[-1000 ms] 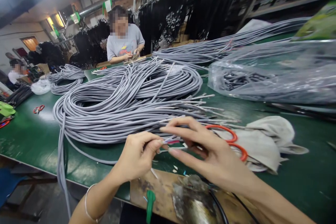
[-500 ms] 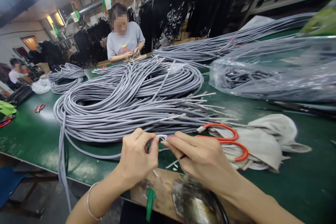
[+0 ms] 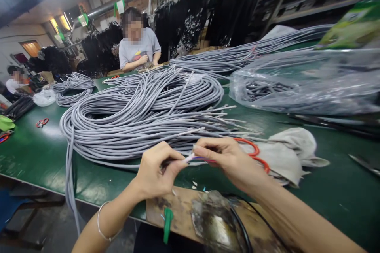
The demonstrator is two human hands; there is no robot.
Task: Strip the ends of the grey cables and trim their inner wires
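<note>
Two-handed hold: L hand (image 3: 160,170) & R hand (image 3: 230,156), each grip narrow, pinching cable (image 3: 190,158) above nr edge of green table (image 3: 38,156). Board (image 3: 180,210) below; grey coils (image 3: 139,132) beyond; co-worker (image 3: 141,45) opp.; black bundles (image 3: 190,17) at rear.

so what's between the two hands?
Head view: pale wire at the left hand, thin blue and red wires toward the right hand.

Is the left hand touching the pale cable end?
Touching. The head view shows the left hand pinching the pale cable end, which sticks out from its grip.
</note>
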